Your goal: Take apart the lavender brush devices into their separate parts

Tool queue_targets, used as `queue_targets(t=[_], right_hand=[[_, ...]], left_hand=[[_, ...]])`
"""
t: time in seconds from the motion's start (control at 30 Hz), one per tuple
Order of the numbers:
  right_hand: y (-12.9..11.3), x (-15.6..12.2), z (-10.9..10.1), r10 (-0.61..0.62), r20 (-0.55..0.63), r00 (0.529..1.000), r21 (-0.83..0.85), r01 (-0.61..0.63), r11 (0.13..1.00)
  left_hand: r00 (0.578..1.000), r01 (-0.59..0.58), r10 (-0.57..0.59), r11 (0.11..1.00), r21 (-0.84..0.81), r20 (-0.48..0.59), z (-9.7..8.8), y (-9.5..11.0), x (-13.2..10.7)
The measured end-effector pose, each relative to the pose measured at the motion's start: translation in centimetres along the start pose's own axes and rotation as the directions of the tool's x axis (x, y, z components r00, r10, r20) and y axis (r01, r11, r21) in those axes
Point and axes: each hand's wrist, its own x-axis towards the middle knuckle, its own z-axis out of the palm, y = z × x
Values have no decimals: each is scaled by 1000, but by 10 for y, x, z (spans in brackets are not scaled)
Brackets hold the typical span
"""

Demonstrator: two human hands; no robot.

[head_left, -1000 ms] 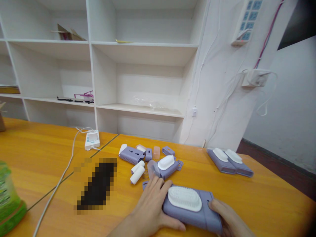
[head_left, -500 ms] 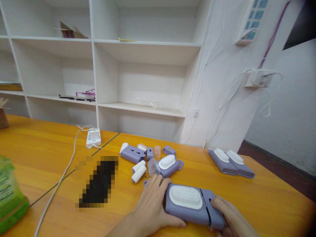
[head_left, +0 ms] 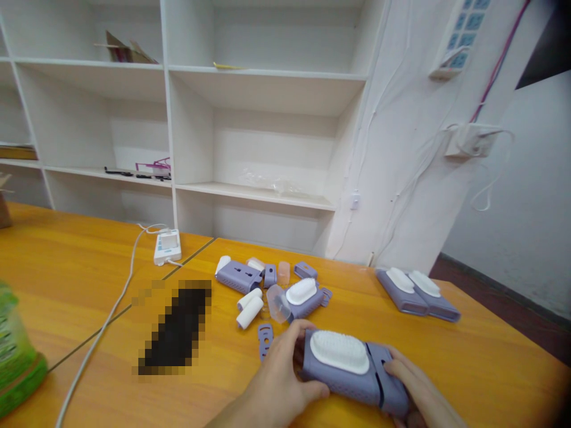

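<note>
A grey-purple plastic case (head_left: 343,380) with a white bristled brush pad (head_left: 339,352) on top is between my hands above the table. My left hand (head_left: 285,368) grips its left end, with the thumb along the front side and the fingers behind. My right hand (head_left: 413,386) is closed on the end cap (head_left: 387,371) at the right. A narrow dark gap shows between cap and case. Just left of my left hand lies a flat slotted purple piece (head_left: 264,340), partly hidden by the hand.
Behind lie a second case with a white pad (head_left: 301,291), a purple shell (head_left: 238,277), white rollers (head_left: 250,312) and a clear cup (head_left: 279,303). Two padded cases (head_left: 413,300) sit at right. A power strip (head_left: 168,246), cable, pixelated dark patch and green container (head_left: 18,356) are left.
The case and both hands have shifted slightly right. My left fingers have drawn back along the case's end, and the flat slotted piece now shows more.
</note>
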Motion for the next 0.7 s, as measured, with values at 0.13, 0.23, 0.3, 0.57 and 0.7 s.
queue_targets(t=[0.13,0.23,0.3,0.57,0.7], right_hand=[[-5,2,3,-19,78,997,59,15,998],[-5,4,4,-34,92,995,108,24,994],[-4,4,4,-40,94,995,129,28,991],[-4,0,-3,-144,73,987,118,135,984],[-3,3,-14,-212,3,977,-31,212,977]], left_hand=[[999,39,-41,990,-134,-12,8,-7,3],[999,36,-35,995,-94,3,2,-6,3],[1000,-11,10,999,33,17,-6,-3,2],[988,-145,121,930,338,91,-24,-1,6],[996,-90,82,928,362,35,-19,-5,5]])
